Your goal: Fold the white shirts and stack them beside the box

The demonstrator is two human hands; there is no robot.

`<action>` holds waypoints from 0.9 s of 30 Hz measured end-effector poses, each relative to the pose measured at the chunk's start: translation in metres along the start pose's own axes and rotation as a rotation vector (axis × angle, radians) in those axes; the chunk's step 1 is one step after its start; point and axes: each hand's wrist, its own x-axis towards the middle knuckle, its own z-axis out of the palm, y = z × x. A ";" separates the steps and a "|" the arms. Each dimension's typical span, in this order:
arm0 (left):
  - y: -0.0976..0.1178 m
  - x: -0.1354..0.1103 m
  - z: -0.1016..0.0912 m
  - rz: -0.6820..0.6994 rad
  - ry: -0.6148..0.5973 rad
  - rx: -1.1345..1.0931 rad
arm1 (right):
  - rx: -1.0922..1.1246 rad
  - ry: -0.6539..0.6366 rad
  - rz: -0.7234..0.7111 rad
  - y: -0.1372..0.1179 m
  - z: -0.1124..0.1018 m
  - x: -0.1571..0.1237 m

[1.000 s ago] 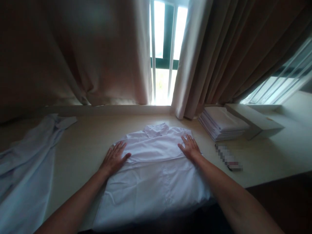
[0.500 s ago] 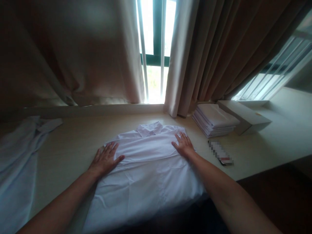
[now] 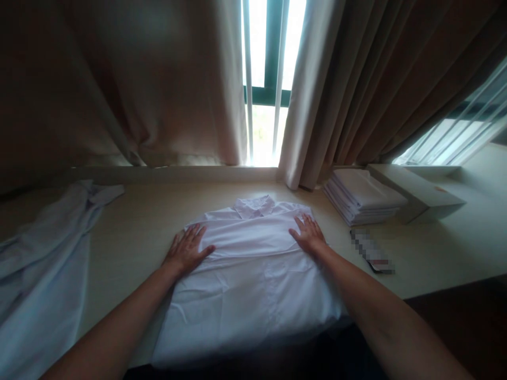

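Note:
A white collared shirt point(image 3: 249, 279) lies flat on the pale table point(image 3: 142, 221), collar toward the window, its lower part hanging over the near edge. My left hand point(image 3: 186, 252) rests flat on the shirt's left side with fingers spread, open. My right hand point(image 3: 309, 235) presses flat on the shirt's right shoulder area, fingers stretched out, open. Neither hand holds anything.
A stack of folded white garments point(image 3: 362, 198) sits at the back right beside a flat white box point(image 3: 415, 192). A small blurred object point(image 3: 372, 252) lies right of the shirt. Another loose pale shirt point(image 3: 43, 274) sprawls at the left. Curtains point(image 3: 356, 79) hang behind.
Both hands stay flat on the shirt in nearly the same places; only the camera view has shifted slightly sideways and back.

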 end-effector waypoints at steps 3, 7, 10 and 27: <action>0.000 0.003 -0.001 -0.011 -0.008 0.001 | -0.009 -0.007 -0.004 0.000 0.000 0.005; -0.002 0.015 0.000 -0.022 -0.007 0.011 | -0.022 -0.016 -0.006 -0.002 0.001 0.017; -0.003 0.026 0.000 -0.024 -0.002 0.007 | -0.029 -0.001 -0.010 -0.002 0.003 0.027; 0.019 0.022 -0.033 -0.082 0.153 0.098 | 0.202 0.419 -0.080 -0.009 -0.016 0.005</action>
